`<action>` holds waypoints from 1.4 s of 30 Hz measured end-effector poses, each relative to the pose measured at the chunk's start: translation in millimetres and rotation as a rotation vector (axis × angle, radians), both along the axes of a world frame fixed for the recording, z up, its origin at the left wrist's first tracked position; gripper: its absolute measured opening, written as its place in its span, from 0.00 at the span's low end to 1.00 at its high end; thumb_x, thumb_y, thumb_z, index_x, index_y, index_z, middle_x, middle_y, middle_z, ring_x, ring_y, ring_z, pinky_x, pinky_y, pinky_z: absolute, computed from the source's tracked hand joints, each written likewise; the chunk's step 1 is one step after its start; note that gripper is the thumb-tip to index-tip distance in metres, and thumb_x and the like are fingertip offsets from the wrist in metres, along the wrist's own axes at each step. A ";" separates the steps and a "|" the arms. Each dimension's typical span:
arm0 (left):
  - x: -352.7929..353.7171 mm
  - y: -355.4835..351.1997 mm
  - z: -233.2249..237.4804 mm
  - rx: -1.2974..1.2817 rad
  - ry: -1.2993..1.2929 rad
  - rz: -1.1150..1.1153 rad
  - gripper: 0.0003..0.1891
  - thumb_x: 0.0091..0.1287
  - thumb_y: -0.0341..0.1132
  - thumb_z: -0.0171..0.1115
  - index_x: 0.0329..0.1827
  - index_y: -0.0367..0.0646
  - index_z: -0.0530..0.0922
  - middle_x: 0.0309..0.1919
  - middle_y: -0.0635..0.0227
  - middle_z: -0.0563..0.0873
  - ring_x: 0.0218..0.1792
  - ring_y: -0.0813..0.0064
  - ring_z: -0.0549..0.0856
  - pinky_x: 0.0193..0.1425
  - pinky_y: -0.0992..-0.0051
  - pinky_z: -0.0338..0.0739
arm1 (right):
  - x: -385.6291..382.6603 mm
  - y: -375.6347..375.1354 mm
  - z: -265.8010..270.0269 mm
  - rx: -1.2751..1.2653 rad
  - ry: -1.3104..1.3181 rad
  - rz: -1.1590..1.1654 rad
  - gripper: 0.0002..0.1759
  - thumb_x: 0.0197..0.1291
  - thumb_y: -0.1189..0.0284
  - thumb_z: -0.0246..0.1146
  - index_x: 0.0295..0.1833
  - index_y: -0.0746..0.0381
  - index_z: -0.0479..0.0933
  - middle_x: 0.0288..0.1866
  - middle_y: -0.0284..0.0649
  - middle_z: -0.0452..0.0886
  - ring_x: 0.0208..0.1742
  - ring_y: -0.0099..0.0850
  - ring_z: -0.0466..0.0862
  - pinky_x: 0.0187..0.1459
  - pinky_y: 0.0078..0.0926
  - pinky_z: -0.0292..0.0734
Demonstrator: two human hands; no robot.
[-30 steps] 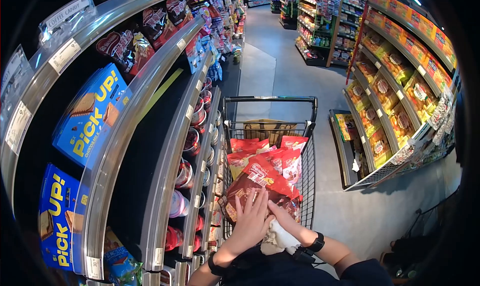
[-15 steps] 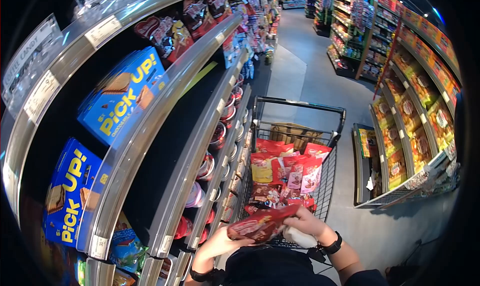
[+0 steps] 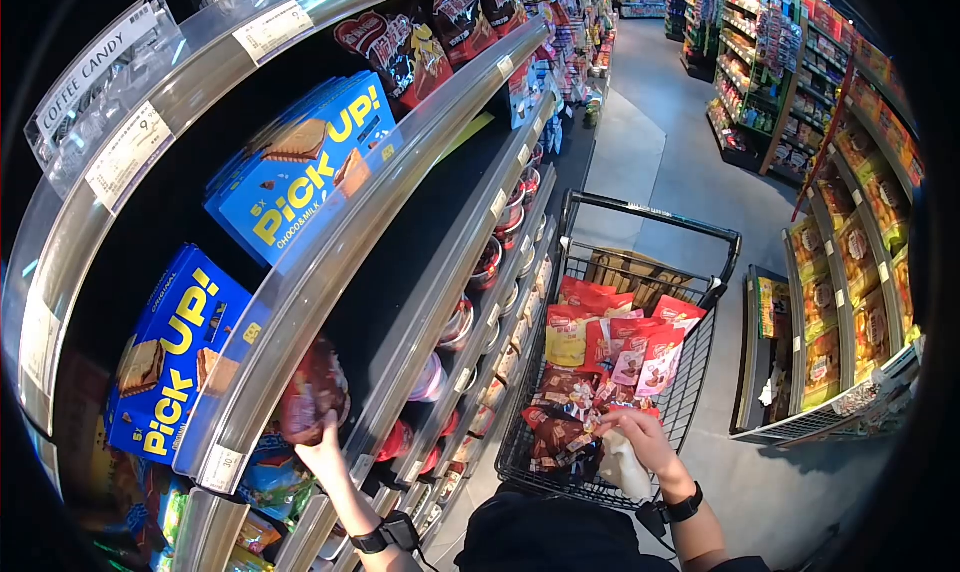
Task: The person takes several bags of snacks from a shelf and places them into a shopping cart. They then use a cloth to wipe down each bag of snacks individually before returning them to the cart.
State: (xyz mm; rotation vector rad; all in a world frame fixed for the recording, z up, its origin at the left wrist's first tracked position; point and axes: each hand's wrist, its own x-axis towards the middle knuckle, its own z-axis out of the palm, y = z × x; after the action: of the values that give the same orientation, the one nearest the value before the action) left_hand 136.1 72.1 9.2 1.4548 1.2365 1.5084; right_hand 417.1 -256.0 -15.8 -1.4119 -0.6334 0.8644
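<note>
My left hand [image 3: 325,452] reaches to the shelf at the left and grips the lower end of a dark red-brown snack bag [image 3: 314,392], which stands upright and slightly blurred at a shelf's clear front edge. Over the near end of the black wire cart [image 3: 735,257], my right hand [image 3: 648,444] is curled, with a whitish, soft-looking thing [image 3: 626,468] under the fingers and palm. Inside the cart lie red and pink snack bags [image 3: 630,357], a yellow bag [image 3: 567,342] and dark brown bags [image 3: 568,434].
Blue PiCK UP! biscuit packs [image 3: 318,167] stand on the left shelves, near more brown bags [image 3: 395,52]. Lower shelves hold round lidded cups [image 3: 487,262]. A rack of yellow packs [image 3: 855,257] lines the right side. The grey aisle floor [image 3: 640,122] runs ahead.
The red-brown bag, earlier between both hands over the cart, is now in my left hand at the left shelf. My right hand has let go of it. The view has shifted left.
</note>
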 end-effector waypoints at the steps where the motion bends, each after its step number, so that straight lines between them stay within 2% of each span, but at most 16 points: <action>1: -16.7 8.4 8.1 -0.341 0.134 -0.070 0.24 0.55 0.30 0.69 0.53 0.29 0.72 0.49 0.55 0.79 0.47 0.69 0.80 0.55 0.71 0.72 | 0.2 -0.3 -1.6 -0.003 0.004 0.001 0.17 0.70 0.69 0.46 0.50 0.70 0.75 0.39 0.39 0.82 0.43 0.25 0.79 0.48 0.21 0.72; 3: -21.1 7.6 4.7 -0.281 0.074 0.086 0.31 0.55 0.31 0.69 0.60 0.31 0.66 0.55 0.55 0.76 0.53 0.69 0.76 0.60 0.71 0.67 | 1.7 -1.0 -5.8 -0.009 0.014 0.022 0.17 0.70 0.69 0.46 0.50 0.69 0.75 0.39 0.39 0.82 0.43 0.24 0.79 0.48 0.21 0.72; 5: -25.6 10.6 4.3 -0.175 -0.191 -0.129 0.31 0.54 0.26 0.67 0.63 0.36 0.66 0.57 0.61 0.74 0.57 0.69 0.73 0.63 0.72 0.63 | 3.9 -1.2 -11.0 -0.015 0.029 0.030 0.17 0.70 0.69 0.46 0.50 0.69 0.75 0.39 0.39 0.82 0.43 0.24 0.79 0.48 0.20 0.72; 9: -39.7 11.8 -2.1 -0.195 -0.300 -0.340 0.37 0.53 0.27 0.69 0.66 0.36 0.60 0.60 0.60 0.71 0.59 0.69 0.71 0.66 0.71 0.59 | 5.5 1.0 -20.5 -0.028 -0.018 0.072 0.17 0.70 0.69 0.46 0.51 0.69 0.75 0.40 0.39 0.82 0.44 0.24 0.79 0.48 0.21 0.72; 13: -53.6 15.8 -1.0 -0.431 -0.084 -0.326 0.40 0.53 0.29 0.70 0.67 0.34 0.57 0.61 0.59 0.70 0.59 0.70 0.70 0.66 0.71 0.58 | 3.9 6.9 -15.3 -0.059 0.048 0.116 0.17 0.70 0.69 0.45 0.53 0.68 0.73 0.40 0.39 0.82 0.44 0.24 0.79 0.48 0.21 0.72; 19: -41.3 -2.6 -11.1 0.272 0.157 0.182 0.34 0.56 0.30 0.68 0.62 0.30 0.60 0.58 0.54 0.71 0.57 0.66 0.72 0.62 0.69 0.65 | 8.9 1.1 -19.6 -0.049 0.008 0.058 0.18 0.71 0.68 0.43 0.55 0.67 0.72 0.41 0.39 0.81 0.44 0.24 0.79 0.48 0.21 0.71; 22: -47.5 -30.0 -25.4 0.606 0.135 0.383 0.19 0.59 0.30 0.63 0.49 0.35 0.65 0.42 0.58 0.74 0.42 0.68 0.75 0.50 0.68 0.70 | 13.7 -14.3 -16.2 -0.085 0.079 -0.051 0.18 0.71 0.66 0.43 0.54 0.67 0.72 0.39 0.39 0.81 0.42 0.24 0.78 0.47 0.21 0.71; 25: -6.4 -60.9 -17.6 0.739 0.264 0.040 0.06 0.64 0.31 0.56 0.32 0.41 0.69 0.30 0.65 0.73 0.32 0.72 0.72 0.39 0.74 0.67 | 13.3 -29.5 -28.9 -0.110 0.097 -0.129 0.20 0.71 0.62 0.44 0.52 0.66 0.73 0.38 0.38 0.81 0.39 0.23 0.78 0.45 0.21 0.72; 27: 46.5 -90.3 -16.1 0.398 0.260 -0.333 0.06 0.59 0.28 0.58 0.25 0.41 0.73 0.24 0.66 0.77 0.28 0.70 0.76 0.35 0.71 0.72 | 11.9 -36.2 -33.5 -0.223 0.164 -0.155 0.21 0.71 0.61 0.44 0.52 0.66 0.73 0.37 0.37 0.80 0.38 0.23 0.78 0.44 0.21 0.73; 28: 73.0 -95.7 -22.8 0.344 0.333 -0.542 0.02 0.58 0.27 0.60 0.31 0.39 0.77 0.29 0.62 0.82 0.31 0.69 0.80 0.38 0.71 0.75 | 10.2 -38.8 -41.6 -0.228 0.164 -0.163 0.21 0.71 0.61 0.44 0.52 0.66 0.73 0.37 0.37 0.80 0.38 0.23 0.78 0.44 0.21 0.73; 30: 124.3 -102.8 -51.4 -0.005 0.452 -1.070 0.11 0.60 0.33 0.62 0.42 0.37 0.78 0.40 0.58 0.83 0.41 0.63 0.83 0.46 0.70 0.77 | 6.3 -43.3 -56.0 -0.198 0.058 -0.133 0.21 0.71 0.61 0.44 0.52 0.66 0.73 0.36 0.36 0.80 0.38 0.23 0.78 0.43 0.21 0.73; 32: 164.7 -109.4 -118.0 0.353 0.815 -1.291 0.16 0.62 0.40 0.59 0.45 0.37 0.77 0.44 0.59 0.82 0.47 0.60 0.82 0.49 0.67 0.77 | 2.3 -45.9 -58.0 -0.208 0.060 -0.158 0.20 0.71 0.61 0.43 0.52 0.66 0.73 0.36 0.36 0.80 0.38 0.23 0.78 0.43 0.21 0.73; 34: 204.6 -119.4 -171.0 0.282 1.148 -1.422 0.20 0.61 0.43 0.57 0.50 0.38 0.75 0.46 0.56 0.80 0.48 0.58 0.80 0.51 0.64 0.75 | -4.4 -52.3 -65.2 -0.189 0.004 -0.175 0.20 0.72 0.62 0.43 0.52 0.67 0.73 0.37 0.37 0.80 0.39 0.24 0.78 0.44 0.21 0.73; 38: 274.0 -124.1 -224.7 0.192 1.338 -1.206 0.19 0.58 0.38 0.58 0.52 0.42 0.73 0.46 0.56 0.78 0.46 0.55 0.78 0.52 0.56 0.71 | -17.1 -64.7 -57.2 -0.219 0.031 -0.262 0.18 0.71 0.65 0.45 0.51 0.68 0.73 0.36 0.38 0.80 0.41 0.24 0.78 0.45 0.22 0.72; 40: 282.9 -134.9 -253.0 0.167 1.672 -1.322 0.22 0.60 0.36 0.54 0.59 0.43 0.70 0.63 0.56 0.68 0.65 0.53 0.64 0.65 0.47 0.56 | -24.2 -74.6 -56.1 -0.248 -0.040 -0.300 0.17 0.71 0.67 0.45 0.51 0.68 0.74 0.36 0.39 0.81 0.42 0.25 0.78 0.49 0.23 0.71; 42: 279.0 -147.0 -247.5 0.245 1.634 -1.423 0.23 0.61 0.36 0.52 0.62 0.47 0.69 0.65 0.55 0.65 0.68 0.53 0.60 0.67 0.47 0.53 | -30.1 -88.3 -66.4 -0.246 -0.012 -0.314 0.18 0.71 0.65 0.44 0.52 0.67 0.73 0.37 0.39 0.81 0.43 0.25 0.78 0.49 0.23 0.71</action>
State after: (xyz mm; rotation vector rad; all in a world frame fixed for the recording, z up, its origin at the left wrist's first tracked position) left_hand 415.2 -74.9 -238.3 2.7867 0.1994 -0.7500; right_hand 387.0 -344.3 -82.2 -1.6854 -0.3073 0.6993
